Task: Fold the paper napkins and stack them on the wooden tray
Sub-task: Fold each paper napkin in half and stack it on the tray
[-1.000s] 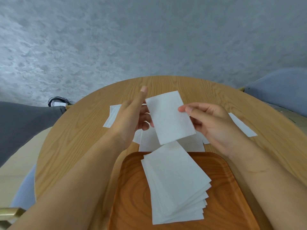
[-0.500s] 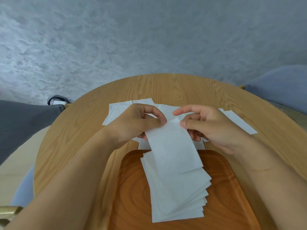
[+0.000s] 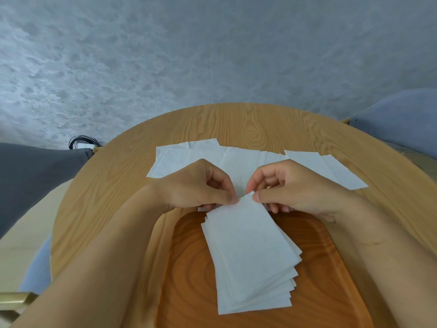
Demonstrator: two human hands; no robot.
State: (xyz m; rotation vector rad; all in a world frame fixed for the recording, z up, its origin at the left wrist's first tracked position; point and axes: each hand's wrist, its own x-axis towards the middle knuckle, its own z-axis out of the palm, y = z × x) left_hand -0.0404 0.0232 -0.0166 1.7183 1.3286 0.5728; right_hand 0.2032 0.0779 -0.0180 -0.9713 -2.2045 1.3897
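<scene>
The left hand (image 3: 198, 185) and the right hand (image 3: 295, 185) each pinch the far end of a folded napkin (image 3: 246, 245) between thumb and forefinger. It lies on top of the stack (image 3: 267, 301) in the middle of the wooden tray (image 3: 189, 268). The stack is already fanned and reaches the tray's far edge, so I'd judge that a dragging release could skew it further. Unfolded napkins (image 3: 236, 157) lie beyond it on the table (image 3: 236, 124).

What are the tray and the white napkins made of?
The tray looks like wood, with a smooth, slightly glossy reddish-brown finish: curved grain rings show across it. The napkins look like thin, soft, matte paper: the stacked edges are wafer-thin, and the top one bends where the left hand and right hand pinch it.
</scene>
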